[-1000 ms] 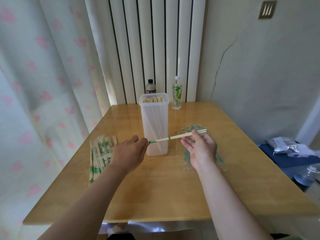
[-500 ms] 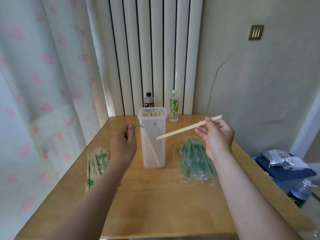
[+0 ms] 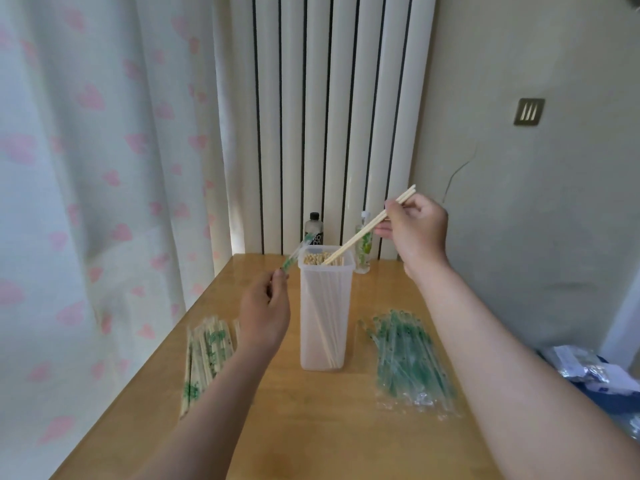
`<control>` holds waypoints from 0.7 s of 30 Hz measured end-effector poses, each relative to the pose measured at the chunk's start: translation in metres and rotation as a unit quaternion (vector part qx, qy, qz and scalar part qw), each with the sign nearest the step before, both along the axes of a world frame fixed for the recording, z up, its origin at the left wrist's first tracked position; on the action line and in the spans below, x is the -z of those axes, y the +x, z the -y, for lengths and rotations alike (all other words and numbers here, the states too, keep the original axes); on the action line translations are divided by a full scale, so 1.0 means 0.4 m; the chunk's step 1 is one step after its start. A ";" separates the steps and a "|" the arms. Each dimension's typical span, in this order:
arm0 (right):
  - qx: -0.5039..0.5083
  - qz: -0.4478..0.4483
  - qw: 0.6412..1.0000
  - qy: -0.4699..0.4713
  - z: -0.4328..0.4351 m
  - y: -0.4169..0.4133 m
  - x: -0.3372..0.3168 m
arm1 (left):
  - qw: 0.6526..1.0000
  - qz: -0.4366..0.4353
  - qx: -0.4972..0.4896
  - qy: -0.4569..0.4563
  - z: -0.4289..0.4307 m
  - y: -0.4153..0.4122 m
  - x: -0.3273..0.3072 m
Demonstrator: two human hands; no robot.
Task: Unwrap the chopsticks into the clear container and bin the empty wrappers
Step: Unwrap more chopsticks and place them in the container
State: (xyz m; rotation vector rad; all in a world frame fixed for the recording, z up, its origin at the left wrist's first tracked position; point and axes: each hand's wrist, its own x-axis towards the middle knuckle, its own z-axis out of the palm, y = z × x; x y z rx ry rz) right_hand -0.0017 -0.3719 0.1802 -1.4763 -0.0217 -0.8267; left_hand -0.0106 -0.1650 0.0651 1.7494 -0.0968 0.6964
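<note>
While the right hand (image 3: pixel 414 230) pinches a bare pair of chopsticks (image 3: pixel 367 227) near their upper end, the tips angle down to the mouth of the clear container (image 3: pixel 325 306), touching or just above the sticks already inside. Item: clear container, tall and upright at the table's (image 3: pixel 311 427) centre, holding many bare chopsticks whose ends show at the rim; it looks partly filled, with room left. Item: left hand (image 3: pixel 265 315), just left of the container, fingers closed on an empty wrapper (image 3: pixel 294 256), thin clear plastic with green print, blurred, rising toward the container's rim. Item: wrapped chopsticks (image 3: pixel 206 355), a loose stack on the table's left side, partly hidden by the left forearm; count cannot be told. Item: pile of empty wrappers (image 3: pixel 408 365), clear with green print, lying on the table right of the container, not yet binned. Item: dark-capped bottle (image 3: pixel 313 230) and a green-printed bottle (image 3: pixel 363 245), both behind the container against the radiator (image 3: pixel 329 116). No bin shows in view. Judged progress: well under way, with many pairs unwrapped and stored and one pair at the point of insertion. Remaining: drop this pair, discard the held wrapper, work through the left stack, and bin the pile on the right.
</note>
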 end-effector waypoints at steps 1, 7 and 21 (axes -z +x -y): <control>0.004 -0.011 0.999 -0.042 -0.014 0.010 0.010 | 1.000 0.000 0.000 0.000 -0.003 0.001 0.004; 0.021 -0.091 0.958 -0.273 -0.074 0.054 0.071 | 1.000 -0.001 0.006 0.005 -0.024 0.003 0.031; -0.061 -0.144 0.886 -0.436 -0.086 0.036 0.076 | 0.999 -0.023 0.031 -0.003 -0.028 -0.009 0.057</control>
